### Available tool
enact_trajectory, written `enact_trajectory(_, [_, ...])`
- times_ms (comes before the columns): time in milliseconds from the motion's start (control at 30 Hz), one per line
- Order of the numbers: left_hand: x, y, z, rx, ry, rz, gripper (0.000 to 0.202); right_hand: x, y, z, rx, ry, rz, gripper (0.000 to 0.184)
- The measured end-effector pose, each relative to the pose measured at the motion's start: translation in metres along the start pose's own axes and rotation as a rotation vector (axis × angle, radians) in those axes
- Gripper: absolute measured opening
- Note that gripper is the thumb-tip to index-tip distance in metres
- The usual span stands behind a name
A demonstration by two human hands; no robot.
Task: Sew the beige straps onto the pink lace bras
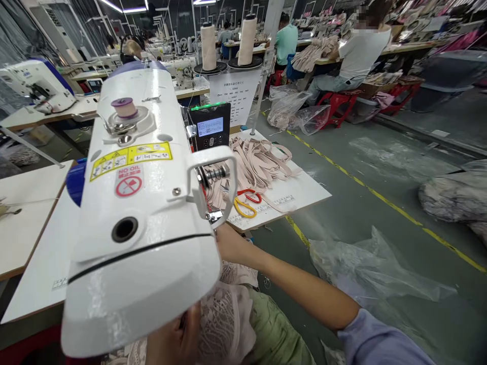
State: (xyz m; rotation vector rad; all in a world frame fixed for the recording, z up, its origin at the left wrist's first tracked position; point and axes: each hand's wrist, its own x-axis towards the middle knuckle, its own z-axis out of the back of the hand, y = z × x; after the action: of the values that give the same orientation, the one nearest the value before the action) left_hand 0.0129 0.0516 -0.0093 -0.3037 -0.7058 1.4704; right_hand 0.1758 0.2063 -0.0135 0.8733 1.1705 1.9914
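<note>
A white sewing machine (152,213) fills the left and middle of the view and covers its own needle area. My right hand (234,248) reaches in beside the machine head, its fingers hidden behind it. Below the head, my left hand (180,332) shows in part, fingers curled against pale pink lace fabric (224,319). The lace lies over my lap and runs up under the head. Past my right hand, a heap of beige straps (261,159) lies on the white table (308,190), with red and yellow handled scissors (245,207) at its near edge.
A lit control panel (210,126) stands behind the machine, with two thread cones (208,48) above. Another white table (28,218) is at left. Plastic bags (365,263) lie on the floor at right. Co-workers sit farther back, one in a white top (365,53).
</note>
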Motion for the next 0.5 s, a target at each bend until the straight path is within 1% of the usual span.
enact_trajectory(133, [-0.004, 0.003, 0.003, 0.047, 0.006, 0.018, 0.031, -0.001, -0.001, -0.006, 0.016, -0.072, -0.011, 0.008])
enact_trajectory(233, [-0.006, 0.009, 0.004, 0.082, -0.031, 0.018, 0.033, 0.0, 0.002, -0.007, 0.003, -0.075, -0.038, 0.008])
enact_trajectory(300, [-0.007, 0.012, 0.004, 0.102, -0.035, -0.011, 0.032, 0.001, 0.004, -0.007, -0.006, -0.079, -0.047, 0.009])
enact_trajectory(500, [-0.003, 0.008, 0.002, 0.086, -0.041, -0.067, 0.029, 0.0, 0.001, -0.007, 0.033, -0.086, 0.019, 0.009])
